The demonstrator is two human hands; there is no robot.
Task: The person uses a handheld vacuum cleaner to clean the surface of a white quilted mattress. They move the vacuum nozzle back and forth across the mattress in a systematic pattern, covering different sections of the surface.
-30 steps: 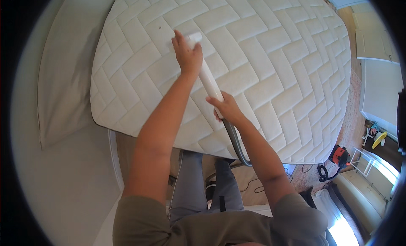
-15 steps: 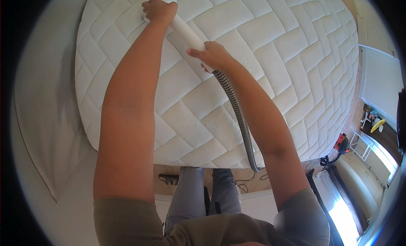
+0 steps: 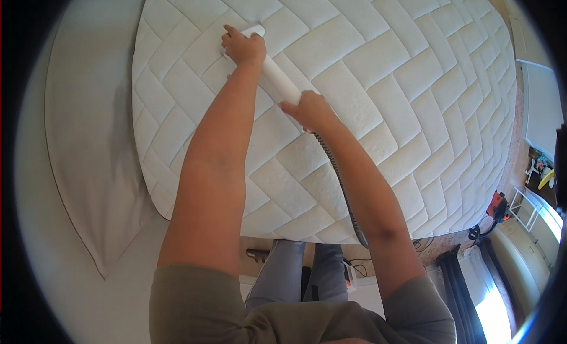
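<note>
A white vacuum wand [image 3: 282, 81] with a wide flat head lies slantwise against the quilted white mattress [image 3: 407, 116]. My left hand [image 3: 244, 46] is closed over its far end, right at the head, pressing it onto the fabric; one finger sticks out a little. Farther down the tube, my right hand [image 3: 311, 112] wraps round the near end, thumb along the side. From below that hand a grey ribbed hose [image 3: 338, 172] runs down past my right forearm and over the mattress's near edge. My left hand hides part of the head.
Grey fabric [image 3: 88, 149] with a darker patch lies left of the mattress. A dark sandal [image 3: 257, 255] is on the floor by my legs, with cables nearby. A red and black machine [image 3: 498, 205] and a white rack [image 3: 524, 207] stand at the right.
Both hands have drawn the wand back toward me across the mattress, still gripping it. The whole view has also shifted slightly, so the mattress sits farther right and lower.
</note>
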